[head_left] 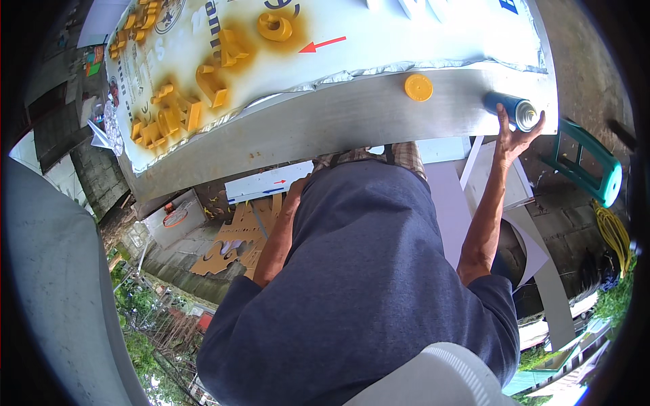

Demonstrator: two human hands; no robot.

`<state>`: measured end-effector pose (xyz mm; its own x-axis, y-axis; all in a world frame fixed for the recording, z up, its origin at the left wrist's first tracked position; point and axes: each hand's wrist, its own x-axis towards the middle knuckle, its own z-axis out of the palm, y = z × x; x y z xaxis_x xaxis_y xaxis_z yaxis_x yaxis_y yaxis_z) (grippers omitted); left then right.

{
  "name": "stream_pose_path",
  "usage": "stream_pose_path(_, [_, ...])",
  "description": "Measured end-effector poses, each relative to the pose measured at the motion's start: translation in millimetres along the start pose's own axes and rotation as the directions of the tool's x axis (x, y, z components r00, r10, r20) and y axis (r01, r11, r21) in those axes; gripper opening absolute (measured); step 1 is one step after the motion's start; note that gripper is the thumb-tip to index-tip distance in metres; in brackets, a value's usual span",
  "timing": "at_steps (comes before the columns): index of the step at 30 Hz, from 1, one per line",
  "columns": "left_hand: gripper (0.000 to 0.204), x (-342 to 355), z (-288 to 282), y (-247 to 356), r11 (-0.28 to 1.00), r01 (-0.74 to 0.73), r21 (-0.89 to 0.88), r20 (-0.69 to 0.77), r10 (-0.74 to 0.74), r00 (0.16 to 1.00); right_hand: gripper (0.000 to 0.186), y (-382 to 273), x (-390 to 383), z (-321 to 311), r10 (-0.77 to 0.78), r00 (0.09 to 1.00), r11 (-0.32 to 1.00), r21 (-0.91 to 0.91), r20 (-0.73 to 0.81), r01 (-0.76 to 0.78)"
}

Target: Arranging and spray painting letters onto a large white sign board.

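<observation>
At the right end of the metal tabletop, my right hand (516, 141) has its thumb and fingers around the end of a blue spray can (502, 104). A silvery round end of the can faces me; I cannot tell whether it stands tilted or lies down. To its left a yellow round cap (418, 87) sits on the bare metal. My left hand (302, 184) is down by my hip below the table edge, its fingers mostly hidden. Further left, several raised letters (177, 111) coated yellow-orange lie on a printed white sheet (325, 64), with overspray around them.
The metal tabletop (305, 122) ends in a front edge close to my waist. A green plastic stool (602, 172) is at the right, near a coiled yellow hose (613, 230). Cut cardboard (227, 247) lies on the ground at the left. White letters (409, 8) are at the sheet's far side.
</observation>
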<state>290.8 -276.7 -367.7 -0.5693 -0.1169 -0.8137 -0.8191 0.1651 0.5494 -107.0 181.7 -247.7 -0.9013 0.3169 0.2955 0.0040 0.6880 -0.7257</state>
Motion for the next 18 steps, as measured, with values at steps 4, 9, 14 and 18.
stream_pose_path(4, [0.059, 17, -7, 14, 0.983, -0.136, 0.127, 0.021, 0.134, 0.991, 0.108, 6, -11, 2, 0.103, 0.994, 0.971, 0.213, 0.049, -0.111])
stream_pose_path(9, [0.060, 38, -7, 47, 0.834, 0.376, -0.404, 0.073, -0.380, 0.922, 0.093, 18, -21, 5, 0.124, 0.986, 0.975, 0.173, 0.114, -0.142])
stream_pose_path(14, [0.060, 32, -10, 75, 0.899, 0.411, -0.149, 0.054, -0.408, 0.912, 0.076, 25, -23, 6, 0.193, 0.951, 0.951, 0.192, 0.243, -0.242])
stream_pose_path(18, [0.049, 14, -9, 109, 0.943, 0.332, 0.025, 0.053, -0.333, 0.941, 0.061, 30, -14, 8, 0.154, 0.952, 0.975, 0.115, 0.264, -0.190])
